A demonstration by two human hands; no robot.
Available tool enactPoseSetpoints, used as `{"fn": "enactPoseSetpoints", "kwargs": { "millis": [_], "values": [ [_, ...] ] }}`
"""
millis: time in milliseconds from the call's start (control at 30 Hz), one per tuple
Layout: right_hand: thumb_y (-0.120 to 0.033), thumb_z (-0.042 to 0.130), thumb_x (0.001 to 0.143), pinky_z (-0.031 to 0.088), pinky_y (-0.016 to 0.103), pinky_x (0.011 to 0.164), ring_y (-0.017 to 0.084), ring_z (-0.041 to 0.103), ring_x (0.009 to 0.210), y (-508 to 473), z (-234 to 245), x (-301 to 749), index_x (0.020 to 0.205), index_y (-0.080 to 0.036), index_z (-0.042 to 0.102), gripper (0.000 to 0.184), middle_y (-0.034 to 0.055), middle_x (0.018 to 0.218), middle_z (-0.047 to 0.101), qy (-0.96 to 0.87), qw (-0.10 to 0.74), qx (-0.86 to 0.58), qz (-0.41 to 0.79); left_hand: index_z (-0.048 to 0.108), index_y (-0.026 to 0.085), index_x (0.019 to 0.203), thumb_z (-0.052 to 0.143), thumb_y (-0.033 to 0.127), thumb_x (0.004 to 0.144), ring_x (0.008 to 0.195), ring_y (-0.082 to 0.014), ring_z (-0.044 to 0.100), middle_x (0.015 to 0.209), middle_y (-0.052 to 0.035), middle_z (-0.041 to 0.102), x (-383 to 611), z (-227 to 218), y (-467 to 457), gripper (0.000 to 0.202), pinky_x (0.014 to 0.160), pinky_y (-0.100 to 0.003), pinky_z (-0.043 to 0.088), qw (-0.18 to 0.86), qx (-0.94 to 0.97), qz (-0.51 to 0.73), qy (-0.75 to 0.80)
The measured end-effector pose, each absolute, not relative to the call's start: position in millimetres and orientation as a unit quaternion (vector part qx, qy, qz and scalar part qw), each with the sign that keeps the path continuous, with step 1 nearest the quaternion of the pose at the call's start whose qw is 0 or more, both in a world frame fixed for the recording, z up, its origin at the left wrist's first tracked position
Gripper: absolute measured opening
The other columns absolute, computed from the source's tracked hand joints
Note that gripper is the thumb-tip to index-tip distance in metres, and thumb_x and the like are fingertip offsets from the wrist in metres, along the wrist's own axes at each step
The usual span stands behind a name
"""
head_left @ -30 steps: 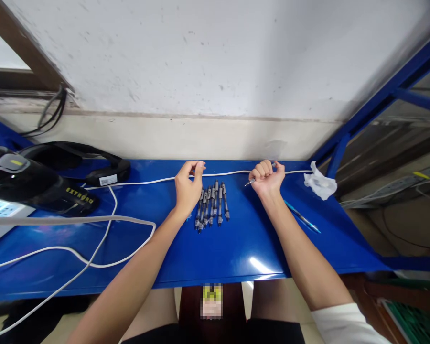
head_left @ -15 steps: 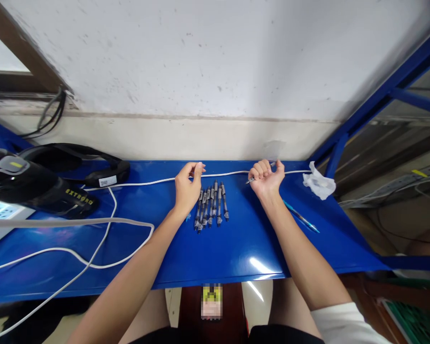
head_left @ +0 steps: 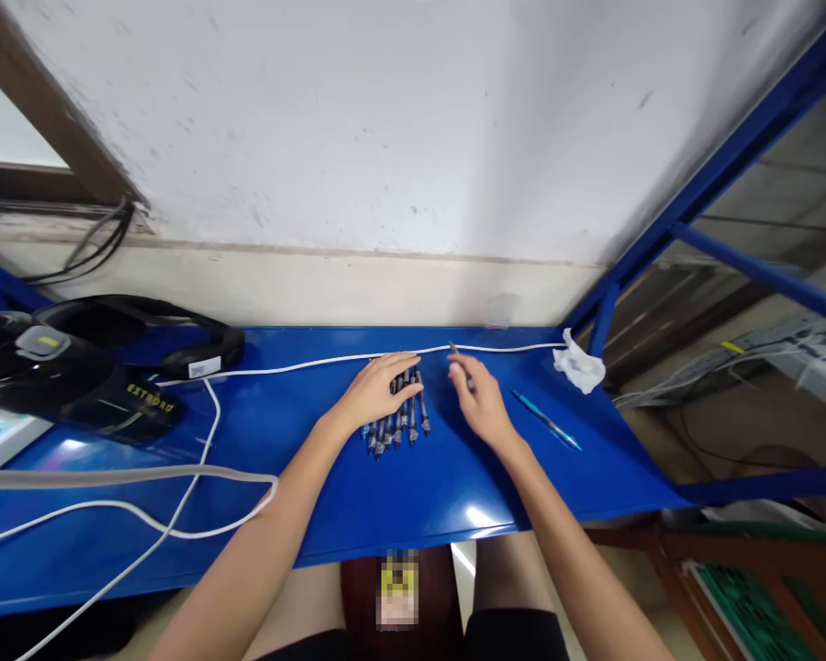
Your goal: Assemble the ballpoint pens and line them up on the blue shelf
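Several dark pens [head_left: 404,421] lie side by side on the blue table [head_left: 454,496], with clear wrapping about their lower ends. My left hand [head_left: 380,389] rests over their upper parts, fingers stretched out and thumb apart, hiding much of the row. To the right of the row, my right hand [head_left: 478,397] is closed round a pen [head_left: 452,348], whose tip sticks out above the fingers. A blue pen [head_left: 547,420] lies alone to the right of that hand. At the row's left edge shows a small bit of light blue, too small to name.
A white cable [head_left: 303,364] runs along the back of the table, and loops of cable cross the left side. A black bottle-like object marked EXTRORD [head_left: 110,386] and a black strap [head_left: 206,353] are at left. Crumpled tissue [head_left: 580,364] lies back right, by the blue frame [head_left: 602,317].
My left hand has moved right and spread over the row of pens. My right hand has come left toward the row and turned over, still holding its pen. The view has shifted slightly.
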State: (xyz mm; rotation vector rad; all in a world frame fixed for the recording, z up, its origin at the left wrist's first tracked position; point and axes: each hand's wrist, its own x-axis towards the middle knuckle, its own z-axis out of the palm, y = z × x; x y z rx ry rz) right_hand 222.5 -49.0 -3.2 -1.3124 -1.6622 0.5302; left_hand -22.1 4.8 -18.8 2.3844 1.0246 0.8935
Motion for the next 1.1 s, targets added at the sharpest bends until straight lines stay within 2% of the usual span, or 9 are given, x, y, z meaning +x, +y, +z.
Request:
{"fn": "enactPoseSetpoints", "kwargs": {
  "millis": [100,200,300,400,500,633,767,967,1100],
  "values": [
    [-0.06,0.047,0.113,0.05,0.053,0.1,0.036,0.063,0.113,-84.2,-11.9,219.5,0.149,-0.023,0.068,0.055,0.0176,0.126,0.071,-0.757,0.293,-0.577,0.088,0.073,0.028,0.148,0.066,0.041,0.107,0.151,-0.0319,0.062,0.156,-0.0113,0.07,-18.5,-20.6,3.0,0.043,0.128,-0.059,0.047,0.222,0.862,0.326,0.32],
    [-0.066,0.054,0.109,0.049,0.058,0.103,0.039,0.062,0.119,-104.1,-11.5,210.7,0.16,-0.025,0.06,0.066,0.0193,0.135,0.068,-0.785,0.226,-0.575,0.05,0.073,0.026,0.148,0.064,0.037,0.108,0.151,-0.0318,0.062,0.155,-0.0112,0.069,-14.1,-19.5,-1.3,0.043,0.128,-0.059,0.049,0.227,0.873,0.309,0.301],
    [-0.069,0.062,0.105,0.049,0.059,0.11,0.041,0.06,0.133,-117.2,-5.8,206.6,0.17,-0.03,0.046,0.077,0.0177,0.152,0.063,-0.797,0.234,-0.553,0.069,0.073,0.026,0.149,0.063,0.037,0.108,0.152,-0.032,0.061,0.156,-0.0114,0.068,-12.4,-16.5,-5.8,0.044,0.129,-0.06,0.048,0.217,0.881,0.296,0.298],
    [-0.06,0.058,0.11,0.049,0.057,0.114,0.038,0.058,0.141,-130.1,-3.5,222.7,0.168,-0.031,0.045,0.066,0.0149,0.156,0.062,-0.784,0.254,-0.56,0.088,0.071,0.027,0.151,0.061,0.035,0.108,0.155,-0.0313,0.057,0.161,-0.0106,0.063,-12.7,-12.7,-9.0,0.045,0.13,-0.06,0.047,0.209,0.886,0.297,0.289],
    [-0.05,0.051,0.114,0.05,0.057,0.11,0.038,0.061,0.135,-141.4,-8.6,264.2,0.152,-0.026,0.058,0.046,0.0173,0.147,0.065,-0.735,0.276,-0.62,0.016,0.076,0.029,0.144,0.059,0.032,0.109,0.155,-0.031,0.057,0.16,-0.0077,0.066,-11.8,-9.7,-11.2,0.039,0.131,-0.06,0.045,0.2,0.893,0.297,0.271],
    [-0.057,0.05,0.111,0.053,0.058,0.095,0.041,0.065,0.117,-151.0,-22.7,327.7,0.138,-0.021,0.064,0.047,0.0209,0.131,0.067,-0.638,0.281,-0.711,-0.091,0.086,0.03,0.122,0.063,0.033,0.108,0.133,-0.0323,0.073,0.135,-0.0085,0.082,-9.1,-6.8,-11.5,0.027,0.116,-0.058,0.057,0.182,0.884,0.335,0.269],
    [-0.056,0.037,0.115,0.051,0.051,0.09,0.034,0.065,0.1,-155.6,-33.1,353.3,0.112,-0.021,0.066,0.045,0.0145,0.108,0.07,-0.619,0.276,-0.732,-0.072,0.082,0.026,0.126,0.057,0.031,0.112,0.118,-0.03,0.075,0.124,-0.0094,0.084,-13.4,-2.0,-5.5,0.028,0.106,-0.054,0.057,0.127,0.831,0.435,0.322],
    [-0.056,0.035,0.116,0.053,0.047,0.086,0.032,0.067,0.094,-161.6,-33.8,344.9,0.116,-0.021,0.06,0.043,0.0155,0.108,0.07,-0.589,0.358,-0.723,-0.053,0.078,0.023,0.115,0.056,0.034,0.113,0.11,-0.0275,0.076,0.114,-0.0093,0.082,-27.3,10.2,3.2,0.024,0.104,-0.045,0.056,0.126,0.693,0.579,0.409],
    [-0.056,0.038,0.116,0.056,0.046,0.085,0.032,0.071,0.095,-168.1,-34.7,340.4,0.119,-0.022,0.059,0.041,0.0151,0.106,0.073,-0.601,0.362,-0.712,-0.022,0.077,0.023,0.113,0.057,0.037,0.113,0.104,-0.0258,0.077,0.109,-0.0082,0.082,-26.9,13.4,1.8,0.024,0.097,-0.039,0.057,0.169,0.652,0.6,0.432]
  ]
}}
